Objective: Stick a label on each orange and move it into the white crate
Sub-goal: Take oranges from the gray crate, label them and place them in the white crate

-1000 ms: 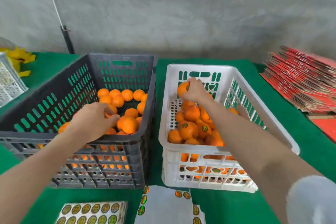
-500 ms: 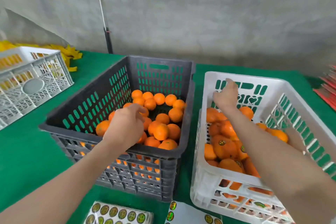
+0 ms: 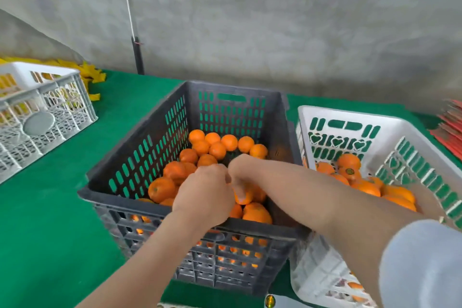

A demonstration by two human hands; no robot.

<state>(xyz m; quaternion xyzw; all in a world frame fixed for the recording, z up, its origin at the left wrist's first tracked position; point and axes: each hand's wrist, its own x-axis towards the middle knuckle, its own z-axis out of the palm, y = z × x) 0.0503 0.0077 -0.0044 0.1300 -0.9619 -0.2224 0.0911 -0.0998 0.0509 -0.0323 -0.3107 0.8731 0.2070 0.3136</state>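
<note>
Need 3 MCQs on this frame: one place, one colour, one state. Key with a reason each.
1. The left hand and right hand are over:
A the far-left crate; B the dark crate; C the red stack.

2. The table cloth is:
A green; B blue; C grey.

3. One orange on the pile in the white crate is:
A peeled; B halved; C labelled.

Key:
1 B, both hands meet above its oranges.
2 A, green shows all round the crates.
3 C, a round sticker sits on its skin.
</note>
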